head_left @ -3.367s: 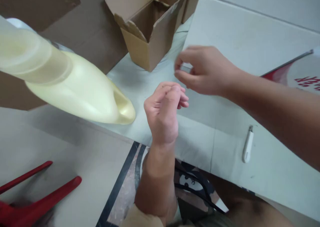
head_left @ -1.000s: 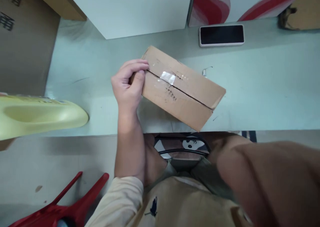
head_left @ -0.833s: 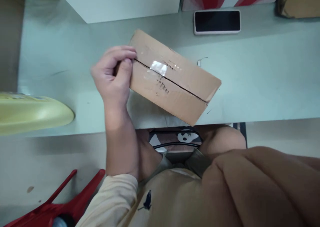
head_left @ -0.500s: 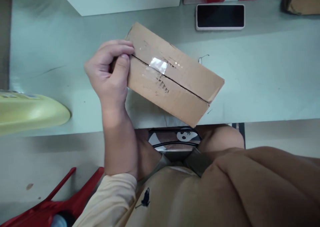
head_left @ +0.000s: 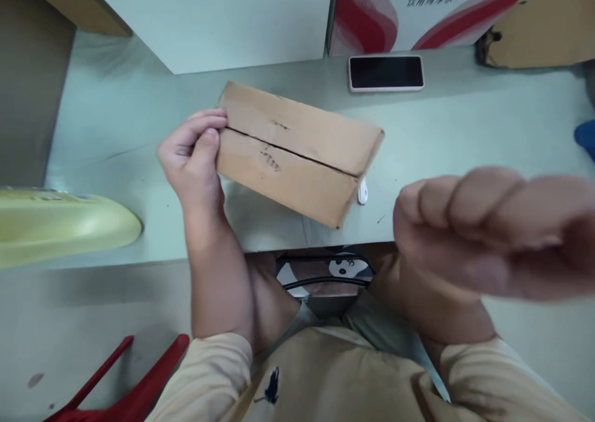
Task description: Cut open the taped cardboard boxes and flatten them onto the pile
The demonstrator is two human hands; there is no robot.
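Note:
My left hand [head_left: 193, 152] is closed on the left end of a brown cardboard box [head_left: 297, 152], thumb on the near side and fingers on the far side. The box is tilted above the table, its right end lower, with a dark seam along its top face. Raised at the right, close to the camera, my right hand [head_left: 483, 236] has curled fingers and is partly blurred; whatever lies inside it, if anything, cannot be made out. A small white object [head_left: 362, 192] peeks out beside the box's right end.
On the pale green table [head_left: 288, 230] lies a phone [head_left: 385, 73]. Behind stand a white box [head_left: 223, 25], a red-and-white carton [head_left: 418, 19] and a brown cardboard piece [head_left: 543, 31]. A yellow object [head_left: 69, 227] is at left; a red stool [head_left: 139, 378] is below.
My right hand has come into view at the right. The box, in my left hand, has turned flatter and sits further left. The shiny patch on it no longer shows. The view has shifted.

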